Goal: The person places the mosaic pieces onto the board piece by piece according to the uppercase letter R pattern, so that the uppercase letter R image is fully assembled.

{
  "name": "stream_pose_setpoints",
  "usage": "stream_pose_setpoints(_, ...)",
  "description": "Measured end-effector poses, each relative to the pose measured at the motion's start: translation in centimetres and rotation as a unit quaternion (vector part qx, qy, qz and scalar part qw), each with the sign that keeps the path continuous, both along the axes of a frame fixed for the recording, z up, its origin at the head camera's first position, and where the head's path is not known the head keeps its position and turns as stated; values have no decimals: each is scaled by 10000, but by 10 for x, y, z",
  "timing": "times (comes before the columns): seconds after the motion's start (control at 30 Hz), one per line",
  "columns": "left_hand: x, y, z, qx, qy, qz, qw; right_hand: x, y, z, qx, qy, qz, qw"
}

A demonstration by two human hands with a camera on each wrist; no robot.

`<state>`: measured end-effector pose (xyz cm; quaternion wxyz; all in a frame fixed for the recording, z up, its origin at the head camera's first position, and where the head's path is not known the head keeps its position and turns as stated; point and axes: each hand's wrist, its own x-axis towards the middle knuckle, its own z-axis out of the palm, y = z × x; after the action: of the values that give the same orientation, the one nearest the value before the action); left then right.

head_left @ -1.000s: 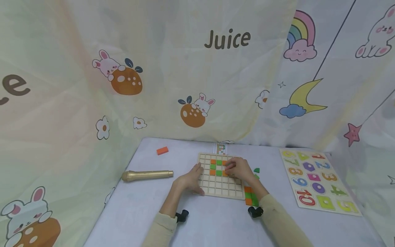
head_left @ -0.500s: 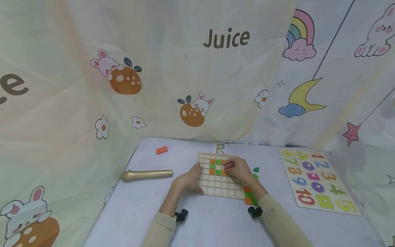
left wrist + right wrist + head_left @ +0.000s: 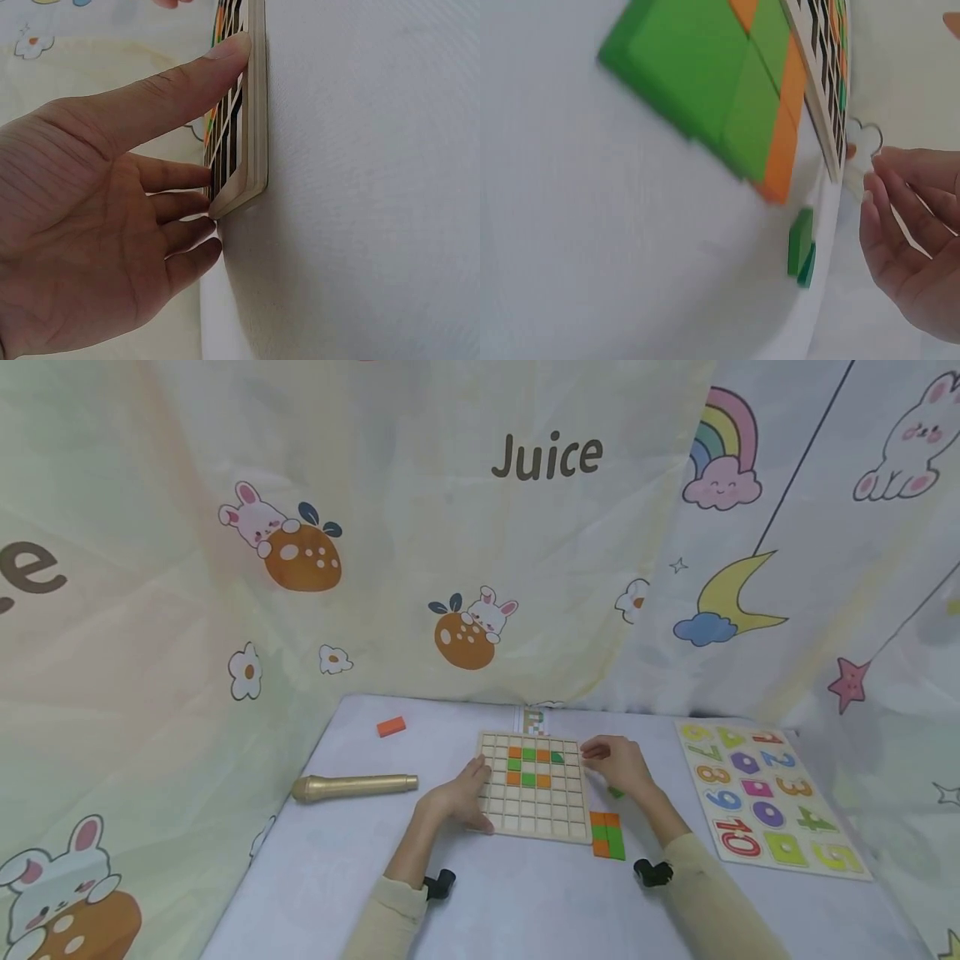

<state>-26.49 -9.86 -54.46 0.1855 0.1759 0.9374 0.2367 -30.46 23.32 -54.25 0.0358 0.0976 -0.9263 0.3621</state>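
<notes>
A wooden grid board (image 3: 528, 817) lies on the table. Orange and green tiles (image 3: 528, 780) fill some of its upper squares, with a dark green curved piece (image 3: 557, 757) at the end of the top row. My left hand (image 3: 455, 796) rests against the board's left side, thumb on the rim (image 3: 259, 112) and fingers nearly straight. Just off the board's upper right edge hovers my right hand (image 3: 621, 766), fingers loosely bent, with nothing visible between the fingertips. Below it lie a green piece (image 3: 800, 244) and a dark green piece (image 3: 808, 266).
A block of orange and green tiles (image 3: 607, 837) lies by the board's lower right corner. A gold microphone-shaped stick (image 3: 356, 787) and an orange block (image 3: 391, 727) are at left. A number puzzle board (image 3: 772, 797) is at right; a patterned card (image 3: 533, 721) lies behind the grid.
My right hand has let go of the dark green curved piece on the grid and moved right, off the board. The left hand stays at the board's left side.
</notes>
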Motion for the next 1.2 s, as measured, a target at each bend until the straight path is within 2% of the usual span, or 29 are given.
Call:
stream_pose_setpoints(0.27,1,-1,-4,3,23,40,10000,4,32,-3,387,-307,-220,9985)
stream_pose_setpoints(0.5,1,-3,-3,-55,31,26,10000,7,43,-10,704,-651,-428,9945)
stream_pose_setpoints(0.77,0,-3,-3,-18,27,16,10000,7,47,-14,868,-400,-342,9948)
stream_pose_setpoints(1.03,2,-1,-1,25,57,-43,10000,11,50,-8,1096,-479,-436,9919)
stream_pose_setpoints(1.2,1,-1,1,40,98,-67,9999,11,50,-6,1115,-276,-487,9922)
